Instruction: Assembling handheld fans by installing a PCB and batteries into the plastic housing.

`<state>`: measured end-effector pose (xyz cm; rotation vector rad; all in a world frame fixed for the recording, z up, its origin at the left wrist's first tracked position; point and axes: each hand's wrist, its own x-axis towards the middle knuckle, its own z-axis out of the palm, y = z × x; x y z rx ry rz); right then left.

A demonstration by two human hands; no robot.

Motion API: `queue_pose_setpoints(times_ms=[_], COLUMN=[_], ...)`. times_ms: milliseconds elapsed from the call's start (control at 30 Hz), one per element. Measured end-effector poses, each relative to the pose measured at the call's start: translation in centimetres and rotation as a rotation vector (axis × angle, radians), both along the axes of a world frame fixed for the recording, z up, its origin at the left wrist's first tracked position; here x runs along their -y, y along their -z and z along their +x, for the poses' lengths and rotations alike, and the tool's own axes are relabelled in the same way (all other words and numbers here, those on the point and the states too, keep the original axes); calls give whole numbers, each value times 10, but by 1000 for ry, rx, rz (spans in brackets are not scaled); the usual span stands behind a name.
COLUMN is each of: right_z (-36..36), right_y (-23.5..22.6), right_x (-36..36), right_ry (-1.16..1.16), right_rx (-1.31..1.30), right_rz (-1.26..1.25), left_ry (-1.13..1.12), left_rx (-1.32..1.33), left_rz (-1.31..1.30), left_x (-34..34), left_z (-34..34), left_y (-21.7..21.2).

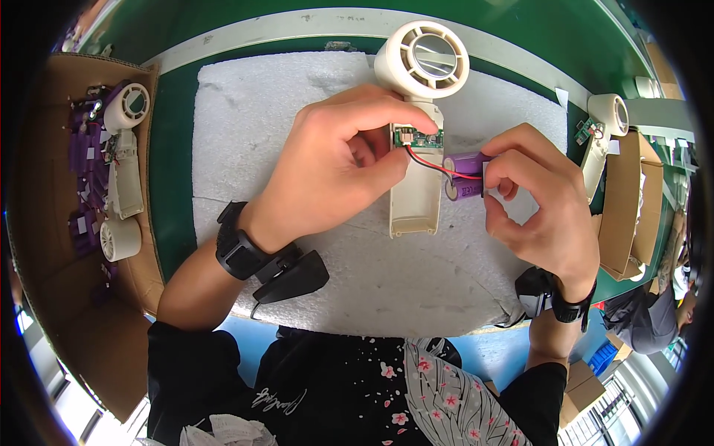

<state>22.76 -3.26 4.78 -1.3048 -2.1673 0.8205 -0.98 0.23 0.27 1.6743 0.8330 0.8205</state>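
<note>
A cream handheld fan [415, 204] lies with its handle uncovered on a white foam sheet [327, 286], its round head [433, 58] pointing away from me. Across the upper handle sits a green circuit board [420, 137]. My left hand [335, 163] closes round the handle there, thumb and forefinger at the board's edges. A red and a black wire run from the board's connector to a purple battery pack [465, 175] of two cells. The pack is held just right of the handle by my right hand [539, 197], its fingers bent onto the pack's right end.
At left stands a cardboard box [59, 297] with fan parts and purple batteries [83, 171]. On the right are another open fan body [595, 167] and a smaller cardboard box [625, 215]. A person [647, 320] is beyond, at the far right.
</note>
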Motion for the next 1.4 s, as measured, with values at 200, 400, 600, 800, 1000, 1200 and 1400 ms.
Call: queue_pose_setpoints(times_ms=[200,400,600,800,1000,1200,1400], right_z=[2,8,11,5,13,33,62], right_y=[3,1,1,1,0,8,13], right_x=[-1,-4,-3,0,-7,-19,-32], right_ry=[7,-30,-18,-20,-52,-84,-15], right_rx=[-9,-66,-68,-22,-27,-294,-538], right_rz=[24,-60,-95,-52,-134,-413,-472], left_ry=[-3,-8,-8,-13,-67,-63,-82], left_rx=[-8,-8,17,0,1,13,13], left_rz=[-6,12,6,-12,-8,19,-16], left_x=[1,1,1,0,1,2,1], left_z=[0,-1,1,-1,0,3,4], left_y=[1,0,1,0,-2,-2,-2])
